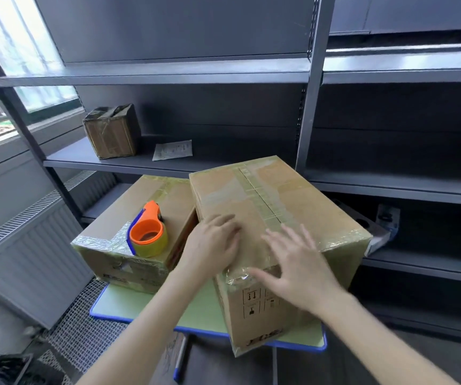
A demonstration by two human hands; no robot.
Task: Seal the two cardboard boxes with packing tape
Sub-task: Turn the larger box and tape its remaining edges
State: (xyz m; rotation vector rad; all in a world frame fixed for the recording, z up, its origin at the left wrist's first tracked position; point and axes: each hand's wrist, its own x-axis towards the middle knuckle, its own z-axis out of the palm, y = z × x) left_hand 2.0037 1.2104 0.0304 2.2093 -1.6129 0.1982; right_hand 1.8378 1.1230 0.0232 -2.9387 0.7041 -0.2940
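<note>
Squarely on a small green table (129, 304) with a blue rim: two cardboard boxes, touching side to side.

At the left edge, the smaller box (140, 201), flaps closed, with yellowish tape along its top seam and crinkled clear tape over its near left corner. On top of it, toward its near right corner, an orange tape dispenser (147, 232) loaded with a yellowish roll, apart from both hands.

Toward the right edge, the larger box (276, 195), taller and turned a little askew, its near bottom corner out past the table's front edge. Flaps closed, a tape strip down the middle seam, more clear tape wrinkled along the near and right top edges. Handling symbols printed on the near face.

Left hand (212, 245) palm down on top of the larger box near its left edge, fingers straight and close together, blurred at the tips. Right hand (298, 270) palm down over the near top edge of the same box, fingers spread apart, thumb out to the left along the taped edge. Touching or just above: cannot tell through the blur.

Behind, dark grey metal shelving (168, 76), with a small taped box (111, 132) on the middle shelf and a paper slip (172, 150) near it. At far left, a radiator (29, 245) below a window (15, 51).
</note>
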